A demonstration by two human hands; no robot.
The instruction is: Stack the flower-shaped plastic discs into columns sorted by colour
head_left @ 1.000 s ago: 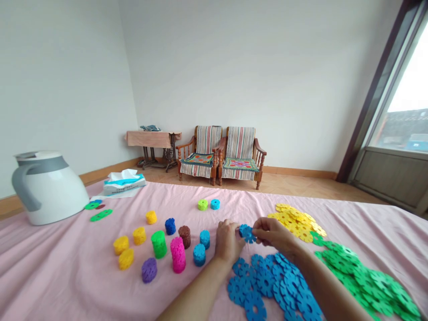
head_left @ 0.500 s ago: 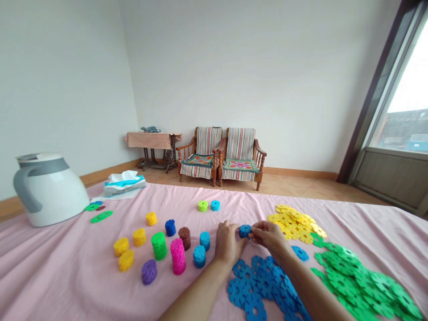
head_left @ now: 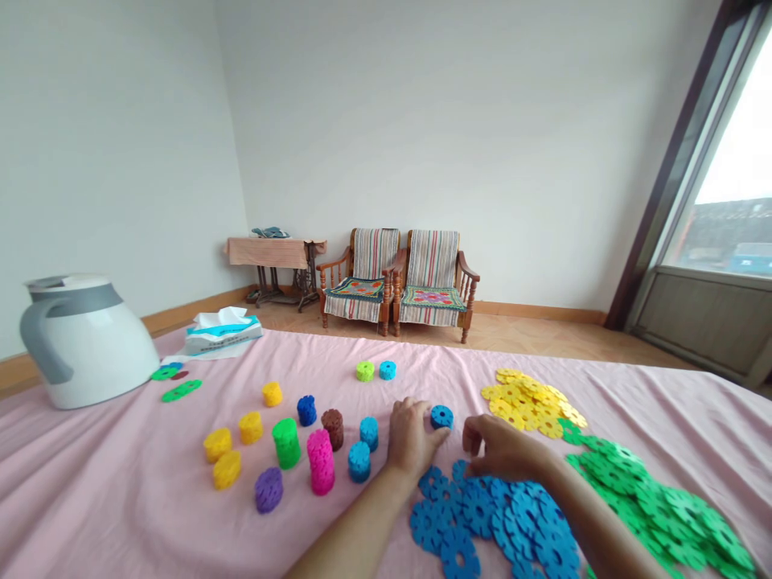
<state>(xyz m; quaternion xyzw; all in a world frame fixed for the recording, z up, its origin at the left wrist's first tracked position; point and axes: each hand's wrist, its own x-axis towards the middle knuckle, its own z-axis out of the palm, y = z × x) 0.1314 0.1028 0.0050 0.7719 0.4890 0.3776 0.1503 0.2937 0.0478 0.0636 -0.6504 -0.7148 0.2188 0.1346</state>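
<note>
My left hand (head_left: 410, 437) is closed round a short stack of blue snowflake discs (head_left: 441, 416), held just above the pink cloth. My right hand (head_left: 502, 453) has come down onto the pile of loose blue discs (head_left: 488, 519), fingers curled and pinching at one of the discs; whether it grips it is unclear. Yellow discs (head_left: 531, 400) lie behind that hand and green discs (head_left: 657, 503) to its right.
Finished stacks stand left of my hands: yellow (head_left: 218, 443), green (head_left: 286, 441), pink (head_left: 322, 461), purple (head_left: 268, 489), brown (head_left: 332, 428) and blue (head_left: 360, 461). A white kettle (head_left: 84, 339) and a tissue pack (head_left: 223, 330) sit far left. Two wooden armchairs (head_left: 398, 277) stand by the wall.
My right hand has let go of the small blue stack and dropped to the blue disc pile. My left hand keeps the stack in place.
</note>
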